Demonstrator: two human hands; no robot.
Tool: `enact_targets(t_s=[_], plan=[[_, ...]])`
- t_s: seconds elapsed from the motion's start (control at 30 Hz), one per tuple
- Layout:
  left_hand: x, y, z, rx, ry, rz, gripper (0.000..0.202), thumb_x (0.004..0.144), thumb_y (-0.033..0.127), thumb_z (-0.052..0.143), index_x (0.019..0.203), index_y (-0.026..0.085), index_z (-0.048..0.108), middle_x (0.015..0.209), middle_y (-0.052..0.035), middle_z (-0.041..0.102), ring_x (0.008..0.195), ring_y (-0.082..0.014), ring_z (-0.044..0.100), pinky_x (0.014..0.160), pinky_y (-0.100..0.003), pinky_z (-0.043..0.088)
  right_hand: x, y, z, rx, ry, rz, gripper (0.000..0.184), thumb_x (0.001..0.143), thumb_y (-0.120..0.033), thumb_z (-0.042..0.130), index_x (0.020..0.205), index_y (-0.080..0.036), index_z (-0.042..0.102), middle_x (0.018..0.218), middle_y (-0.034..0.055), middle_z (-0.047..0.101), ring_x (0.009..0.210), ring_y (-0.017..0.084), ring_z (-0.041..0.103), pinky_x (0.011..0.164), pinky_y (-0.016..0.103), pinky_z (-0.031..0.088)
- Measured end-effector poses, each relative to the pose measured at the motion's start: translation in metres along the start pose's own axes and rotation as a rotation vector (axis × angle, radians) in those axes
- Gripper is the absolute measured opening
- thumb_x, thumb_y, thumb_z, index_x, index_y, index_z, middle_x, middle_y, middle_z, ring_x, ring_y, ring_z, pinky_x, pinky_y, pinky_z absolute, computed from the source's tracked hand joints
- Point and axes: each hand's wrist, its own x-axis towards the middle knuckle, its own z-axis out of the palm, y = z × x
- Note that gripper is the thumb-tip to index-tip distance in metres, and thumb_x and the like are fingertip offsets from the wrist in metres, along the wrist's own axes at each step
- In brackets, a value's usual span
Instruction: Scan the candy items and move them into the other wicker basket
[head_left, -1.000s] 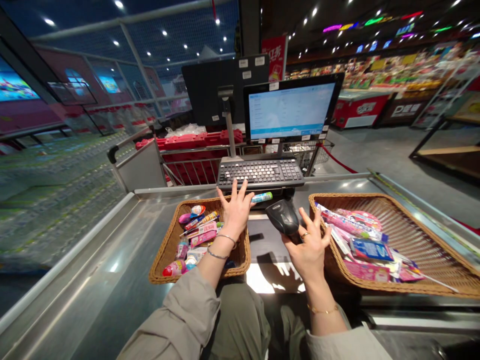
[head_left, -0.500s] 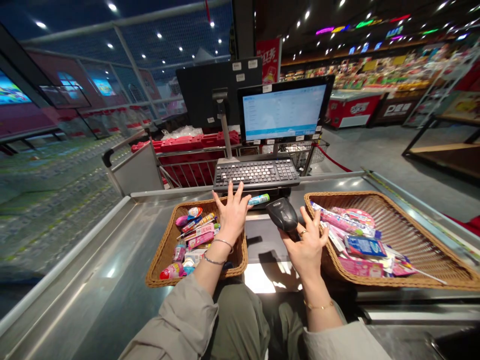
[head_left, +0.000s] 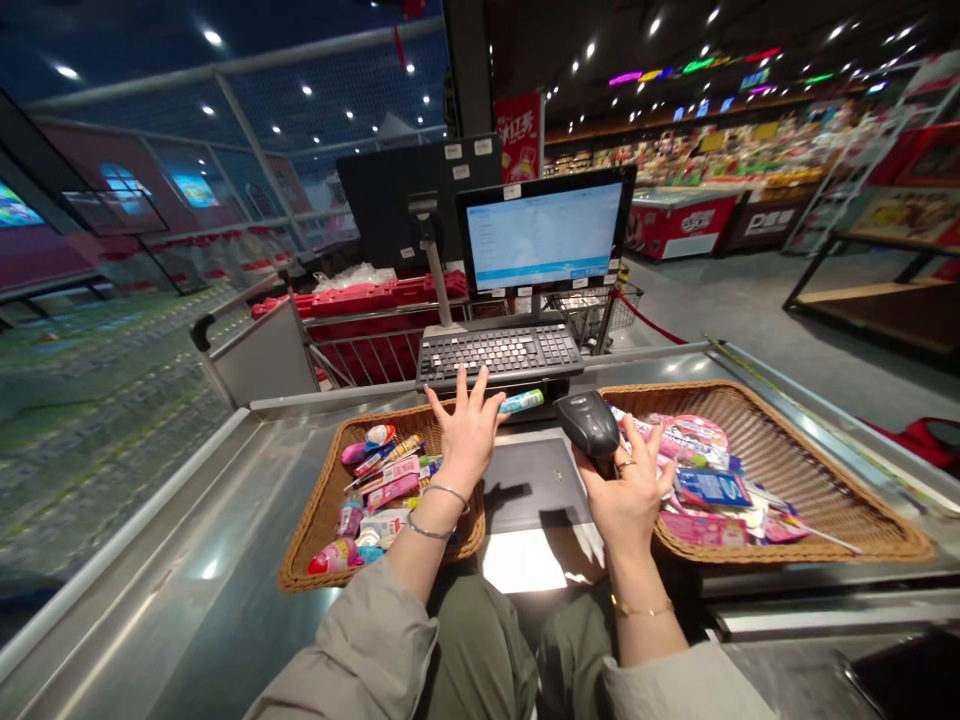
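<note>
My left hand is above the right part of the left wicker basket, pinching a small blue-and-green tube-shaped pack near the thumb, its other fingers spread. The pack's far end points right, with a barcode-like label on it. In my right hand is a black handheld barcode scanner, its head pointing up and left toward the pack, a short gap apart. Its handle is mostly covered by my fingers. The right wicker basket lies just beyond that hand. Both baskets contain small, brightly packaged items.
A black keyboard stands beyond my hands, below a lit monitor. The metal counter runs to the left, bordered by a raised edge. A cart with red panels stands behind the counter.
My right hand has moved the scanner to the right, widening its gap from the pack. My left hand keeps its pinch on the pack. The view has shifted slightly to the right.
</note>
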Motion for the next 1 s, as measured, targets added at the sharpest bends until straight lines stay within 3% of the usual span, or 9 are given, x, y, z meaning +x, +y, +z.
enact_targets(t_s=[0.2,0.33,0.73,1.0], plan=[[0.005,0.012,0.0,-0.029,0.002,0.024,0.028,0.097,0.036,0.055,0.122,0.032,0.065,0.16,-0.005,0.035,0.153,-0.0372,0.017,0.11,-0.08,-0.006,0.007,0.012,-0.004,-0.028,0.073,0.008,0.035,0.082,-0.043,0.069,0.107,-0.019,0.073,0.141,0.0172,0.058,0.147,0.041,0.032,0.115,0.074,0.014],[0.01,0.021,0.002,-0.029,0.008,0.045,0.028,0.097,0.037,0.054,0.122,0.032,0.065,0.161,-0.0046,0.036,0.153,-0.0378,0.017,0.11,-0.08,-0.006,0.011,0.018,-0.008,-0.037,0.108,0.031,0.032,0.08,-0.045,0.073,0.095,-0.017,0.075,0.141,0.0172,0.059,0.146,0.043,0.034,0.115,0.073,0.015],[0.022,0.047,0.008,-0.069,0.014,0.09,0.027,0.096,0.037,0.056,0.121,0.032,0.066,0.16,-0.006,0.038,0.152,-0.0391,0.017,0.11,-0.081,-0.006,0.018,0.026,-0.02,-0.023,0.206,0.177,0.04,0.079,-0.045,0.075,0.106,-0.015,0.073,0.137,0.0196,0.062,0.146,0.044,0.034,0.114,0.075,0.014],[0.032,0.067,0.008,-0.088,-0.028,0.113,0.027,0.096,0.037,0.057,0.122,0.034,0.065,0.161,-0.0046,0.035,0.152,-0.0385,0.016,0.109,-0.082,-0.003,0.025,0.028,-0.025,-0.114,0.325,0.311,0.045,0.079,-0.053,0.071,0.1,-0.013,0.074,0.134,0.0205,0.064,0.144,0.044,0.037,0.115,0.069,0.018]])
